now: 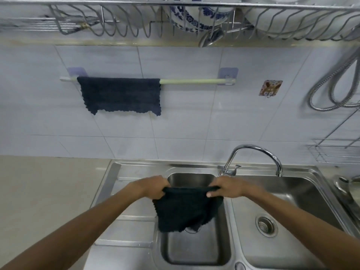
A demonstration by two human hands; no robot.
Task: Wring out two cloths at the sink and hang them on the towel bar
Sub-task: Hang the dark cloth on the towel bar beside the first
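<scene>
A dark cloth [120, 94] hangs spread over the left half of the pale green towel bar [191, 81] on the tiled wall. The bar's right half is bare. A second dark cloth [185, 209] hangs stretched between my hands above the small middle basin of the steel sink [194, 248]. My left hand [153, 187] grips its top left corner. My right hand [228, 189] grips its top right corner. The cloth's lower edge dangles loose over the basin.
A curved chrome tap [255, 152] stands behind the sink, its spout over the large right basin with a round drain [266, 225]. A dish rack [175, 18] with plates hangs overhead. A metal hose [331, 90] and a wire shelf [335, 151] are at right. A beige counter [44, 191] lies to the left.
</scene>
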